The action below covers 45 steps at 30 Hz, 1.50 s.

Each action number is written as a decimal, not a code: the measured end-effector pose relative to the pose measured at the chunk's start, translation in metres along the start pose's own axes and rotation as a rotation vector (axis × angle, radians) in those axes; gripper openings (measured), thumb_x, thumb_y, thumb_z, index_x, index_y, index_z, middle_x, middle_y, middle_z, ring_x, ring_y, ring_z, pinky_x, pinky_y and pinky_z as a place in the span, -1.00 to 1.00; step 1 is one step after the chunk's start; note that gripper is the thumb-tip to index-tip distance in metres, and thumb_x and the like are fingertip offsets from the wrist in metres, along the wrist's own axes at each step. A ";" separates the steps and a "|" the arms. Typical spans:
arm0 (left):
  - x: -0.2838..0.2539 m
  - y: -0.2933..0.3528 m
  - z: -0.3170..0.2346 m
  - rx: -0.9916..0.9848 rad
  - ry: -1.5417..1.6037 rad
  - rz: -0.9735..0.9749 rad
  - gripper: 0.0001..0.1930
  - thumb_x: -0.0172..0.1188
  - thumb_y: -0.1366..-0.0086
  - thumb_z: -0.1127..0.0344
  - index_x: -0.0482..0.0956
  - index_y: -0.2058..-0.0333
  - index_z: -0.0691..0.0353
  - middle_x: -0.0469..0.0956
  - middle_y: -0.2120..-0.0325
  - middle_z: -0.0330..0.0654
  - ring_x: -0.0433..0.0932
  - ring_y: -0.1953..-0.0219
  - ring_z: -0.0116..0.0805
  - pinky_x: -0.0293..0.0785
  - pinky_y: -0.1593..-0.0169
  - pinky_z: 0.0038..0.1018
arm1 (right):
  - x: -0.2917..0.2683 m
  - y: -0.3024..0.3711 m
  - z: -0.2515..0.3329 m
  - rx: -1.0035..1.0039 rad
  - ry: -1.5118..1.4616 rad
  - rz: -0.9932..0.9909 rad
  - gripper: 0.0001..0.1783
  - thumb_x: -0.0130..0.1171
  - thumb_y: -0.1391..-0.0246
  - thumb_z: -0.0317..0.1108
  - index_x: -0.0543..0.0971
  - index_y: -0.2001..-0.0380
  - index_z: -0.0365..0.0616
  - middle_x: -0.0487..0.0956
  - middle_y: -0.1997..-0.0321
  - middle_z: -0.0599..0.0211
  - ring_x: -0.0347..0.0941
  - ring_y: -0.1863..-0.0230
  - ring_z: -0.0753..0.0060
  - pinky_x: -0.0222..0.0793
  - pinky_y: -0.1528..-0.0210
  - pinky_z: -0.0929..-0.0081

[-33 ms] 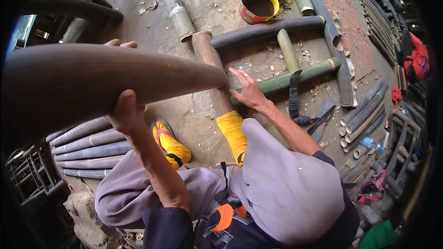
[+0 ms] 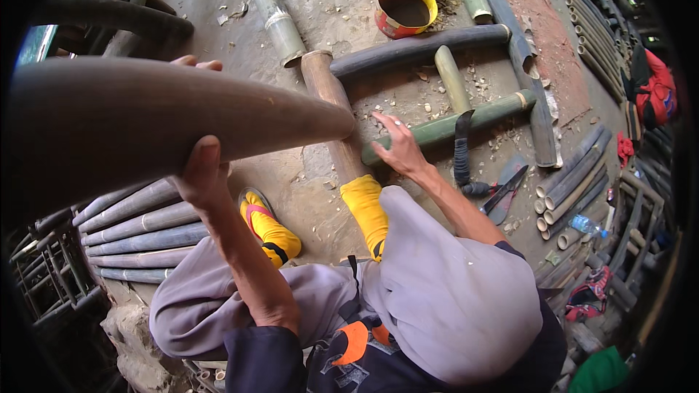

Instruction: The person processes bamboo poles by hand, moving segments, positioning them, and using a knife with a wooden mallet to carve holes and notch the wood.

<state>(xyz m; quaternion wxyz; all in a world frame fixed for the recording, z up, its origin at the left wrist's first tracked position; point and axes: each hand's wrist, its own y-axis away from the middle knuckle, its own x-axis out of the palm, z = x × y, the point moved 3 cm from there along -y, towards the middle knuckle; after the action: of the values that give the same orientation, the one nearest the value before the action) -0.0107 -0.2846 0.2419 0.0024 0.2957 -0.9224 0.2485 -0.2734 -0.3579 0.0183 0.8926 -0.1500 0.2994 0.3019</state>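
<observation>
A thick dark brown bamboo pole (image 2: 167, 113) slants across the upper left, its far end over another brown bamboo piece (image 2: 324, 80) lying on the floor. My left hand (image 2: 202, 175) grips the raised pole from below, the thumb on its near side and fingertips showing over its top. Just right of the pole's end, my right hand (image 2: 400, 147) is open, fingers spread, holding nothing. It hovers by the left end of a green bamboo pole (image 2: 473, 127). A dark knife (image 2: 462, 149) with a wrapped handle leans against that green pole.
Dark bamboo (image 2: 422, 51) and a yellow-rimmed bucket (image 2: 384, 18) of dark liquid lie ahead. A second blade (image 2: 507, 188) is on the floor at right, near cut tubes (image 2: 575, 175) and a plastic bottle (image 2: 585, 226). Stacked poles (image 2: 145, 236) are at left. My yellow-socked feet (image 2: 364, 207) flank the middle.
My right hand has shifted slightly right, away from the pole's end. The raised pole has moved a little left with my left hand still gripping it.
</observation>
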 end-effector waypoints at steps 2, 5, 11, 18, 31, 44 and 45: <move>0.014 -0.006 0.003 0.033 0.113 0.041 -0.07 0.44 0.09 0.14 0.15 -0.19 0.41 0.37 -0.01 0.16 0.49 0.01 0.04 0.47 -0.03 -0.17 | -0.027 0.045 -0.019 0.192 -0.004 -0.112 -0.43 0.24 0.12 -0.52 0.43 -0.05 -0.24 0.51 0.10 0.02 0.47 0.05 0.10 0.39 -0.04 0.29; 0.025 -0.011 -0.001 0.051 0.083 0.072 -0.19 0.40 0.12 0.26 0.26 -0.11 0.45 0.47 0.09 0.11 0.55 0.10 0.04 0.51 0.02 -0.15 | -0.066 0.116 -0.044 0.391 0.046 -0.318 -0.50 0.20 0.11 -0.58 0.48 0.00 -0.20 0.52 0.18 0.16 0.49 0.24 0.34 0.45 0.12 0.41; 0.029 -0.007 0.009 0.114 -0.162 0.060 -0.28 0.41 0.24 0.33 0.41 0.01 0.45 0.56 0.21 0.02 0.57 0.20 -0.15 0.48 0.02 -0.29 | -0.119 0.284 -0.115 0.874 0.442 -0.415 -0.40 0.21 0.17 -0.49 0.38 -0.06 -0.24 0.41 0.00 -0.08 0.31 -0.08 -0.10 0.19 -0.17 0.10; 0.056 -0.003 -0.001 0.132 -0.085 0.184 -0.18 0.30 0.06 0.28 0.15 -0.16 0.50 0.41 0.02 0.20 0.50 0.03 0.09 0.45 -0.06 -0.10 | -0.111 0.325 -0.124 0.677 0.545 -0.585 -0.48 0.20 0.15 -0.51 0.45 0.02 -0.23 0.42 0.02 0.00 0.34 -0.05 -0.03 0.26 -0.12 0.16; 0.065 -0.007 0.012 0.018 0.000 0.209 -0.16 0.26 0.06 0.29 0.11 -0.19 0.51 0.37 0.00 0.24 0.46 0.01 0.12 0.41 -0.09 -0.08 | -0.060 0.137 -0.156 0.612 0.207 -0.653 -0.46 0.26 0.09 -0.33 0.34 0.03 -0.25 0.52 0.21 -0.12 0.49 0.21 -0.10 0.39 0.17 0.09; 0.051 -0.001 0.012 -0.093 -0.015 0.252 -0.22 0.14 -0.11 0.16 0.08 -0.21 0.52 0.27 -0.13 0.21 0.27 -0.21 0.00 0.13 -0.30 -0.19 | -0.107 0.182 -0.176 1.212 0.098 -1.126 -0.22 0.40 0.20 -0.24 0.24 0.00 -0.42 0.46 0.06 -0.34 0.44 0.01 -0.24 0.33 -0.10 0.07; 0.053 0.000 0.010 -0.095 -0.022 0.230 -0.20 0.15 -0.08 0.16 0.09 -0.21 0.53 0.27 -0.13 0.21 0.28 -0.20 0.01 0.14 -0.30 -0.20 | -0.107 0.182 -0.180 1.228 0.069 -1.111 -0.22 0.40 0.20 -0.18 0.27 0.00 -0.42 0.43 0.02 -0.32 0.37 -0.06 -0.23 0.24 -0.16 0.05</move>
<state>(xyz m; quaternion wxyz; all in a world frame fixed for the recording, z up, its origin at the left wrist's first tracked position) -0.0525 -0.3180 0.2413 -0.0220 0.1901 -0.9609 0.1999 -0.5362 -0.3456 -0.0704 0.8252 0.2287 0.3206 -0.4048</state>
